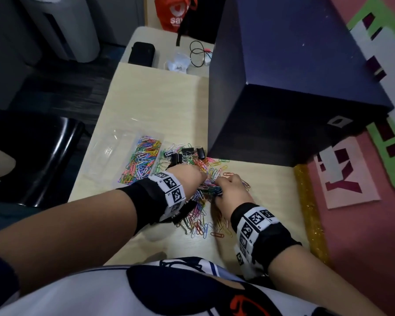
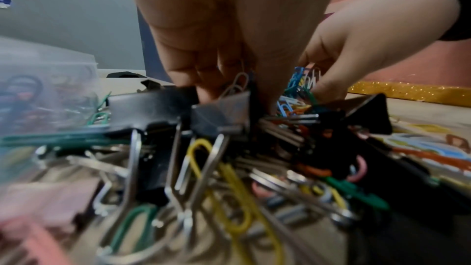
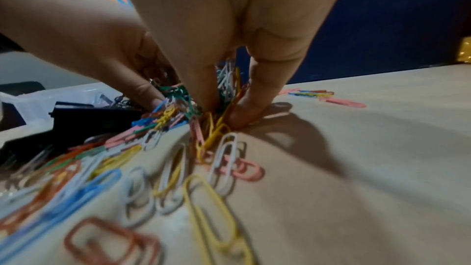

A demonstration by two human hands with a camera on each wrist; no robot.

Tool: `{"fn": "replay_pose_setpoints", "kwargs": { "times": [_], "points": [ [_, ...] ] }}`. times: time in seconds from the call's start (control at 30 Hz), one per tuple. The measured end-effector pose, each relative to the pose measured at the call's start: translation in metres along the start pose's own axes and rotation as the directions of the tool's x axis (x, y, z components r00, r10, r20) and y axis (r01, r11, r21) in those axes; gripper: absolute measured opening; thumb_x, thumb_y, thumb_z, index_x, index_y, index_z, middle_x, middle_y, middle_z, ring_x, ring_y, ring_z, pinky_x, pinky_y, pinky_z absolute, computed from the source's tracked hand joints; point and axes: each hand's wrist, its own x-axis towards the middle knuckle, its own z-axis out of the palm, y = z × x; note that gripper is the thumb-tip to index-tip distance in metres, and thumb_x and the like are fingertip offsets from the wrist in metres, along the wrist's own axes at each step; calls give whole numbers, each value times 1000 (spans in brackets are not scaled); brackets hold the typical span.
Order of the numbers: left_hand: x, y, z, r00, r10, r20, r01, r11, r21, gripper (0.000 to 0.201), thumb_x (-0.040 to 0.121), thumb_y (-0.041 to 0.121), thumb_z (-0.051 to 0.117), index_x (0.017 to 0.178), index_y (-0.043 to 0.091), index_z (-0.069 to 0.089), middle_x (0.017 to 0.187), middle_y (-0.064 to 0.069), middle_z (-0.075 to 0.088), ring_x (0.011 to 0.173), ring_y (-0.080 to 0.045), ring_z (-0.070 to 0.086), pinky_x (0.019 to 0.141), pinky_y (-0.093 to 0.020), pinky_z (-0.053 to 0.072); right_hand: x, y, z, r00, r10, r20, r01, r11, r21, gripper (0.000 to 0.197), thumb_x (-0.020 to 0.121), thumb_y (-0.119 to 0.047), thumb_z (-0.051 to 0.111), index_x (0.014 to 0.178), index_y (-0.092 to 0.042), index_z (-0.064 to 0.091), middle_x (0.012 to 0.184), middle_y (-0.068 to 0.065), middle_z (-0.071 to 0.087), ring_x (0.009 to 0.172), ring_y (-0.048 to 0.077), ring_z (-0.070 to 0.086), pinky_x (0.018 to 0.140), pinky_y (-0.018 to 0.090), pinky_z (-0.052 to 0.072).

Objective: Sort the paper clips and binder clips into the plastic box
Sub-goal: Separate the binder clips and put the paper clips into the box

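Note:
A loose pile of coloured paper clips lies on the pale table, near its front edge. My left hand and right hand meet over the pile, both curled round one bunch of paper clips. In the right wrist view the right hand pinches clips against the table, with the left hand beside it. Black binder clips lie just behind the hands, and show close up in the left wrist view. The clear plastic box stands to the left, one compartment full of paper clips.
A large dark blue box stands on the table right behind the pile. A gold glitter strip runs along the table's right edge. At the far end lie a black pouch and a cable. A black chair stands left.

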Motion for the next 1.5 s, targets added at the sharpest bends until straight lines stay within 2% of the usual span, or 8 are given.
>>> {"fn": "replay_pose_setpoints", "kwargs": {
  "times": [0.13,0.37,0.63,0.83,1.03,1.2,1.37,1.5],
  "points": [
    [-5,-7,-2,999,14,-52,-18,997,-72,24,92,20,55,115,10,55,112,-11,60,104,-29,58,82,-36,47,8,0,-7,998,53,-33,-53,999,0,37,90,-16,55,126,-18,54,128,9,47,113,28,52,96,28,40],
    [-20,-30,-9,965,-75,-249,-9,947,-322,35,89,34,62,120,18,59,119,-5,63,111,-24,56,92,-31,43,16,-11,-26,991,83,-106,-78,996,46,30,90,-26,62,119,-18,58,119,7,52,108,25,54,83,22,36],
    [-65,-84,-19,859,-361,-362,96,809,-580,31,82,30,71,108,15,68,105,-4,70,101,-21,63,83,-23,43,31,-67,-31,982,-124,-141,149,971,189,21,84,-29,68,103,-23,64,101,0,55,91,22,58,82,32,50],
    [-88,-114,-6,802,-506,-318,194,723,-663,28,79,30,75,102,15,70,94,-2,71,90,-18,65,74,-20,41,48,-121,-22,961,-246,-124,269,933,240,23,81,-30,70,102,-24,62,105,5,65,95,25,61,83,32,47],
    [-90,-117,2,833,-518,-192,280,695,-662,37,87,27,64,123,20,61,113,-3,69,105,-17,62,90,-22,44,48,-139,-18,970,-239,-44,239,907,347,51,86,-25,65,134,-22,46,129,1,58,107,21,62,99,40,46],
    [-89,-111,-6,858,-474,-200,266,741,-617,31,91,23,56,122,21,63,111,-1,70,100,-18,65,92,-27,48,48,-106,-29,986,-116,-119,125,990,68,24,93,-19,49,113,-20,61,119,5,58,103,23,58,92,30,45],
    [-84,-98,-14,890,-386,-244,227,838,-497,22,90,27,56,107,20,68,110,-4,64,100,-21,60,86,-29,46,35,-58,-21,990,136,38,-125,970,-211,44,93,-26,52,133,-12,43,134,12,40,124,33,42,101,41,40],
    [-73,-80,-12,935,-265,-237,150,898,-413,22,90,25,54,109,20,65,109,-3,61,104,-21,57,89,-30,44,19,-37,-8,996,53,68,-38,978,-203,64,82,1,46,141,-22,35,144,5,30,129,29,32,103,37,35]
  ]
}}
